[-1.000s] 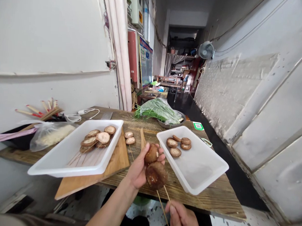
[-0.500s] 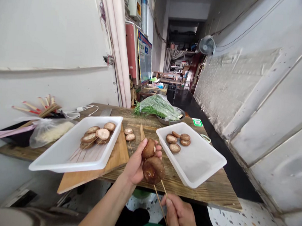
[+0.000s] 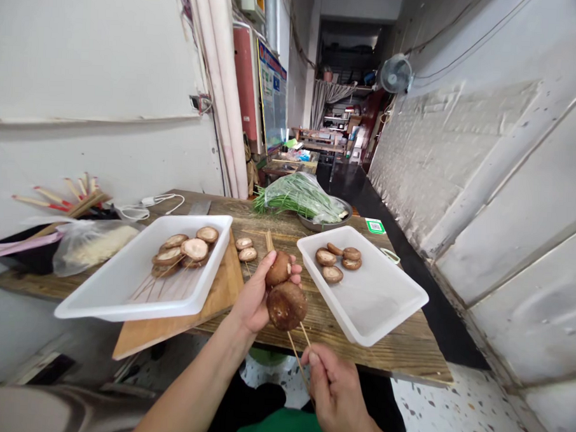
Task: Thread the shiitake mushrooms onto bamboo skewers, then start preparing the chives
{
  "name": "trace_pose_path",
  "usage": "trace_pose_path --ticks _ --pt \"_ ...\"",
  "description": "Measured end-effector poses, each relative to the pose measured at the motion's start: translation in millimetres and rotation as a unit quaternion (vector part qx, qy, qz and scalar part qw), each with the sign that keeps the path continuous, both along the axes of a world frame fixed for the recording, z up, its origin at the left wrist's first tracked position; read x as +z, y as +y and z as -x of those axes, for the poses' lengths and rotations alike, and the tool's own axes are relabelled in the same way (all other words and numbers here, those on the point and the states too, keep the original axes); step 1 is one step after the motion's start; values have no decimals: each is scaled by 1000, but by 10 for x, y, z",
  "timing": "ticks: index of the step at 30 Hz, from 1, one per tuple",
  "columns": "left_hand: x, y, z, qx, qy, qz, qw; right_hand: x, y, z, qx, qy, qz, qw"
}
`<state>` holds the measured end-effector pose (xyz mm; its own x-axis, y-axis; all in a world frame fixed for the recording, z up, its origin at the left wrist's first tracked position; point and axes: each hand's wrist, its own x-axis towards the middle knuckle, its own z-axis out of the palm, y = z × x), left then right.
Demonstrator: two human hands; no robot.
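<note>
In my left hand are two brown shiitake mushrooms, the upper mushroom wrapped by the fingers and the lower mushroom just below it, cap facing me. Two thin wooden skewers come out from the lower cap toward me. My right hand is closed, pinching one skewer a short way below the cap. The other skewer runs down beside it, its lower end partly behind the right hand. Beyond my left hand, a bundle of skewers lies on the wooden table.
On the left, a white tray holding skewered mushrooms rests partly on a wooden board. Two mushrooms lie beside it. Another white tray at right holds several mushrooms. Bagged green vegetables sit behind in a metal bowl.
The view has shifted slightly. My right hand is a little nearer the lower mushroom, with a bit less skewer showing between them. My left hand keeps its grip.
</note>
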<state>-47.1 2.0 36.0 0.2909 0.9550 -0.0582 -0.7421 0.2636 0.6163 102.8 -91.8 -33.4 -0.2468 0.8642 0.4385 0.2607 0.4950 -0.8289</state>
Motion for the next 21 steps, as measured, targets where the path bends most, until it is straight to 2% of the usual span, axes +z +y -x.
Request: trace_pose_path --ticks 3,5,10,15,21 --pt "-19 75 29 -14 -10 -4 1000 33 79 11 -10 -13 9 1000" --pt "-69 144 40 -43 -23 -2 999 6 196 30 -9 13 27 1000" --pt "-327 291 20 -142 -58 3 988 -231 509 92 17 100 113 988" --pt "-565 298 -65 -97 8 62 993 -440 481 103 7 114 152 982" --pt "-706 272 -171 -89 38 106 990 -508 394 96 -30 106 170 979"
